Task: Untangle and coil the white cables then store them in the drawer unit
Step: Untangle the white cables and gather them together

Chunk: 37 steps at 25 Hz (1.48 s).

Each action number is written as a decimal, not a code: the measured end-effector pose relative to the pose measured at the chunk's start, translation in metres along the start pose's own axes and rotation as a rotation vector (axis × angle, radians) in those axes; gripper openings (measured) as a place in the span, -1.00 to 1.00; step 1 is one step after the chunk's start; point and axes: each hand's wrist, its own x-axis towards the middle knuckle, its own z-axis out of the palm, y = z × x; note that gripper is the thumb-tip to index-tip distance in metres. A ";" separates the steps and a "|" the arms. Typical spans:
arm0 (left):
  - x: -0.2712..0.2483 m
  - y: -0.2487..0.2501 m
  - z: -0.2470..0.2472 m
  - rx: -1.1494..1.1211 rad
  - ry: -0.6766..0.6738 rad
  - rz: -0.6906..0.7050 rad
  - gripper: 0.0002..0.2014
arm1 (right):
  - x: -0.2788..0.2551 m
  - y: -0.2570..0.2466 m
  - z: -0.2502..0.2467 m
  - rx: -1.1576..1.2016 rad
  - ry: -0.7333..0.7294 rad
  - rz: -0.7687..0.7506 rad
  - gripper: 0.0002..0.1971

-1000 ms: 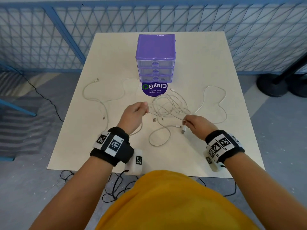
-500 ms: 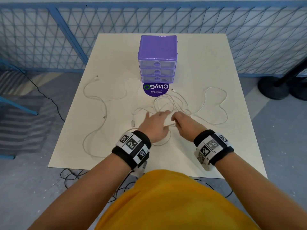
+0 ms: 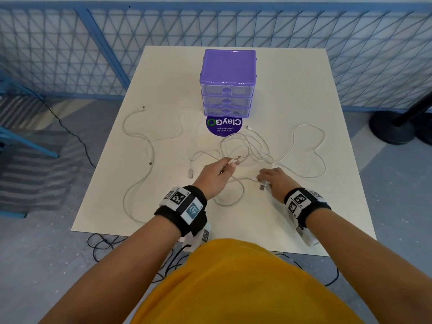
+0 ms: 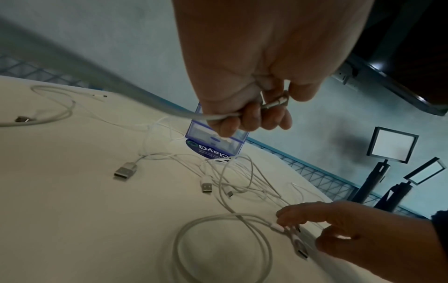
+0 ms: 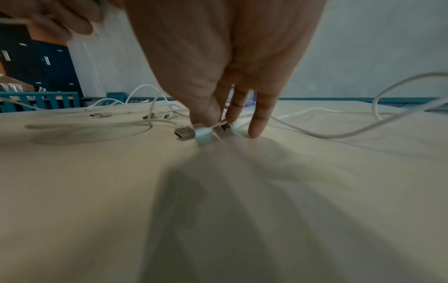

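purple plastic drawer unit (image 3: 228,83): far centre of surface (image 3: 304,94) | round sticker (image 3: 224,126): just before unit | tangled white cables (image 3: 247,148): before sticker, spreading left and right

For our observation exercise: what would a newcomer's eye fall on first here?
The purple drawer unit at the table's far middle, drawers closed. In front, tangled white cables sprawl, with the left hand lifting one USB plug and the right hand on plugs on the table.

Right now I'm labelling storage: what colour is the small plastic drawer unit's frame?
Purple frame on the small plastic drawer unit, with clear drawer fronts; the head view shows it best.
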 end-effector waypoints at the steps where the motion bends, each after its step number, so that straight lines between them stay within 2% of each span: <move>1: 0.000 0.001 -0.001 -0.003 -0.005 -0.002 -0.67 | 0.001 -0.002 0.001 0.003 0.012 -0.001 -0.52; 3: 0.001 0.002 -0.003 0.008 -0.011 0.004 -0.66 | 0.004 -0.004 0.000 0.017 0.054 0.034 -0.58; 6: 0.002 0.004 -0.006 0.024 -0.015 0.014 -0.67 | 0.007 -0.002 -0.001 -0.112 0.025 0.053 -0.70; 7: 0.001 0.004 -0.006 0.012 -0.015 0.009 -0.68 | 0.006 -0.004 -0.004 -0.163 0.083 0.025 -0.76; 10: 0.001 0.006 -0.002 -0.043 0.024 0.008 -0.69 | -0.005 -0.018 -0.020 -0.224 0.498 -0.114 -0.93; 11: 0.001 0.009 0.001 -0.058 0.050 0.017 -0.70 | -0.008 -0.025 -0.027 -0.173 0.625 -0.159 -0.88; 12: 0.001 0.013 0.005 -0.095 0.073 0.031 -0.72 | -0.013 -0.035 -0.034 -0.103 0.715 -0.201 -0.81; 14: 0.003 0.022 0.010 -0.230 0.072 0.057 -0.74 | -0.019 -0.058 -0.048 0.095 0.767 -0.253 -0.74; 17: 0.003 0.035 0.018 -0.360 0.029 0.076 -0.89 | -0.029 -0.085 -0.065 0.514 0.683 -0.192 -0.86; 19: 0.002 0.043 0.020 -0.458 0.039 0.065 -0.85 | -0.034 -0.090 -0.066 0.639 0.659 -0.147 -0.93; 22: 0.001 0.051 0.013 -0.555 0.070 0.084 -0.78 | -0.040 -0.088 -0.054 0.672 0.682 -0.165 -0.91; 25: -0.002 0.050 0.010 -0.544 0.025 0.113 -0.81 | -0.044 -0.090 -0.045 0.738 0.736 -0.182 -0.96; 27: -0.004 0.051 0.014 -0.497 0.039 0.095 -0.80 | -0.043 -0.095 -0.047 0.821 0.747 -0.178 -0.85; 29: -0.004 0.054 0.010 -0.490 0.116 0.079 -0.75 | -0.042 -0.100 -0.048 0.813 0.690 -0.163 -0.86; 31: -0.002 0.054 0.002 -0.608 0.170 0.047 -0.69 | -0.042 -0.100 -0.046 0.758 0.623 -0.141 -0.89; 33: 0.001 0.050 0.000 -0.778 0.122 0.033 -0.67 | -0.044 -0.100 -0.045 0.777 0.639 -0.144 -0.90; 35: -0.001 0.046 0.009 -0.817 0.052 0.000 -0.71 | -0.045 -0.106 -0.048 0.798 0.639 -0.207 -0.82; 37: -0.003 0.046 0.017 -0.833 0.045 -0.060 -0.72 | -0.042 -0.114 -0.048 0.767 0.534 -0.237 -0.70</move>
